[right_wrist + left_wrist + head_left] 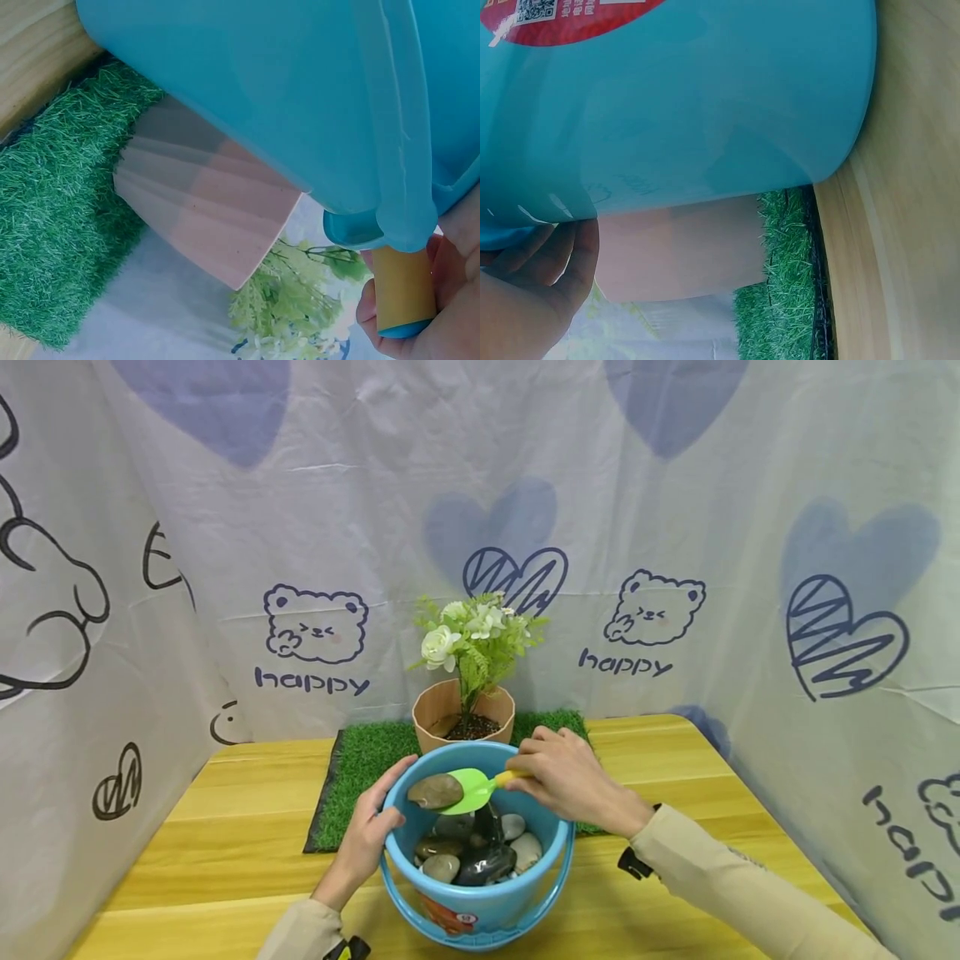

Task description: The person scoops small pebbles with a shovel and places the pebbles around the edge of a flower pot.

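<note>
My left hand [363, 827] grips the left rim of a blue bucket [517, 897], thumb over the edge and fingers along the outside wall. In my right hand [562, 777] is the yellow handle [405, 289] of a small green shovel [476, 791]. A flat brown stone [435, 792] lies on the shovel's blade, which is held over the bucket's opening. Inside the bucket are several stones: a shiny black one [486, 865], a greyish one [440, 867] and paler ones. The bucket's own handle hangs down at the front.
Behind the bucket, a tan pot [427, 714] with white flowers [441, 646] and dark soil stands on a green turf mat [375, 756]. A yellow wooden table [225, 827] lies under everything. Printed white curtains [420, 435] close off the back and sides.
</note>
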{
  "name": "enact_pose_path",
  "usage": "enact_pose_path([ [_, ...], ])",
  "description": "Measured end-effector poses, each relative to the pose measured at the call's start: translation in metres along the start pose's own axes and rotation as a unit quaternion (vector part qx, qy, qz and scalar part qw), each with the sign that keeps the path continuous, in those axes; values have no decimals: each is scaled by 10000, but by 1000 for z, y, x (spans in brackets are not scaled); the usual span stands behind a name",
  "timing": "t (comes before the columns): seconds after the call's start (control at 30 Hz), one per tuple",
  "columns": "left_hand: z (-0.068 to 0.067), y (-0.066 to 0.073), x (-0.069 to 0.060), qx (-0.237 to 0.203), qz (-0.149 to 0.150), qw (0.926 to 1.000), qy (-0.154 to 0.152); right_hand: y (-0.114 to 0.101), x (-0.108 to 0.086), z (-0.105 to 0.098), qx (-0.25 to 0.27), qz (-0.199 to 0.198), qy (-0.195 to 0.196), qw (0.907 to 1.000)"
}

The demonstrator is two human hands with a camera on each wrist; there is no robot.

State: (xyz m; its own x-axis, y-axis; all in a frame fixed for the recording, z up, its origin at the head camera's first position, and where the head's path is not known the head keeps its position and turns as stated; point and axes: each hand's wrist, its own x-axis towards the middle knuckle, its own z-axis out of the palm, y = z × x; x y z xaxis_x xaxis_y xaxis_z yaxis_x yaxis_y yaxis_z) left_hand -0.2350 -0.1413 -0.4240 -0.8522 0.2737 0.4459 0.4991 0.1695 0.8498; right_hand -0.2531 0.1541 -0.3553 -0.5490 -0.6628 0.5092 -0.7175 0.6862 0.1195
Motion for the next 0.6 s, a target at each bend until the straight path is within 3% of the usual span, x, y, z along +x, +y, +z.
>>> enact_pose_path([
  [0.6,1,0,-1,1,-4,10000,69,2,-3,-6,-14,213,68,9998],
])
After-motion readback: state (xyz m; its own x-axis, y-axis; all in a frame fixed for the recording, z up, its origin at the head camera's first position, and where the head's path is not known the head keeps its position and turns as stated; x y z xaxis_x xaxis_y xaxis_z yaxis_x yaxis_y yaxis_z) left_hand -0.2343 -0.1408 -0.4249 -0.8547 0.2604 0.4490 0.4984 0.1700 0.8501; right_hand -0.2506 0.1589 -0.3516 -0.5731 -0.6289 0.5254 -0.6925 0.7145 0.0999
